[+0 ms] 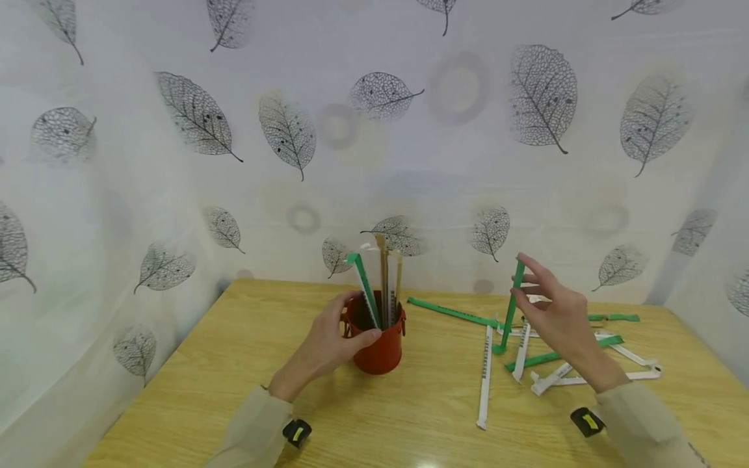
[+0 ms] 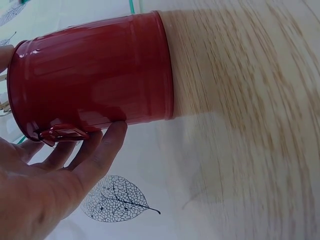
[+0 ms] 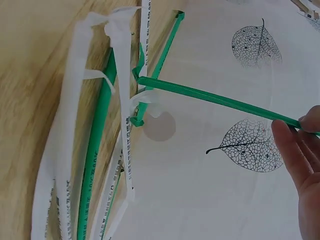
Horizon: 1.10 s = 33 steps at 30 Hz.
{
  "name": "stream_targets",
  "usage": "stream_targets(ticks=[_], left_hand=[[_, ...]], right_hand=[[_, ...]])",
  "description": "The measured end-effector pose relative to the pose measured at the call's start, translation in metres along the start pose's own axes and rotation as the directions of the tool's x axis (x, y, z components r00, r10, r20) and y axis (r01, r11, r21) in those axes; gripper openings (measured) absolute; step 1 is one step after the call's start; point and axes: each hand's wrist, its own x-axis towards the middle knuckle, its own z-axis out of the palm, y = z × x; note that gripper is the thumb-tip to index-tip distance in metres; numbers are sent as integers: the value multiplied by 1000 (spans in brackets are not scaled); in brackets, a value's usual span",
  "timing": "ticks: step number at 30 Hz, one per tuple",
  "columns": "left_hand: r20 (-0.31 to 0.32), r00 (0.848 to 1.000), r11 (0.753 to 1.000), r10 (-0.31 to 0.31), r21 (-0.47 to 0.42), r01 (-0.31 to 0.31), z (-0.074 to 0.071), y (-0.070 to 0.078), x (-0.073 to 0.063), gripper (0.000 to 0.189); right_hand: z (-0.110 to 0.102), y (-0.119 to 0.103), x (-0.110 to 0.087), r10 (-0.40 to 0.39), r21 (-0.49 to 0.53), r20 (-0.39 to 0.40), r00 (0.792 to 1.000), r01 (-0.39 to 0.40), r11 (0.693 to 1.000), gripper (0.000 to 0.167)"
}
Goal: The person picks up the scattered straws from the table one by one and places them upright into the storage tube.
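Note:
My left hand grips a small red metal bucket by its near left side, thumb at the rim and fingers around the side handle. It stands upright on the table, holding a green-and-white paper-wrapped straw and several brownish, thin sticks. Over on the right, my right hand pinches a green wrapped straw near its top between thumb and fingers. That straw hangs almost upright, its bent lower end close over the pile. In the right wrist view, the same green straw crosses above other wrapped straws.
Several white wrapped straws and green wrapped straws lie scattered and overlapping on the right of the wooden table. A leaf-patterned white curtain hangs right behind the table's back edge.

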Motion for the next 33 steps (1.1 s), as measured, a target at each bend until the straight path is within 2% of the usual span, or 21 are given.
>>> stream_targets(ticks=[4,7,17,25,29,33], left_hand=[[-1,1000,1000,2,-10,-2,0,1,0,80],[-3,1000,1000,-2,-10,2,1,2,1,80],[0,1000,1000,9,-8,-9,5,4,3,79],[4,1000,1000,13,-23,-13,6,4,3,80],[6,1000,1000,2,-25,-2,6,4,2,80],[8,1000,1000,6,-28,-6,6,3,3,79]], right_hand=[[-1,-4,9,-45,6,-58,997,45,999,77],[-2,-12,18,-66,14,-71,995,67,998,76],[10,-54,65,-77,186,-83,994,91,978,67],[28,-86,99,-57,402,-147,987,112,909,67],[38,-99,107,-64,453,-143,988,123,883,67],[48,-107,110,-91,466,-141,986,147,872,66]])
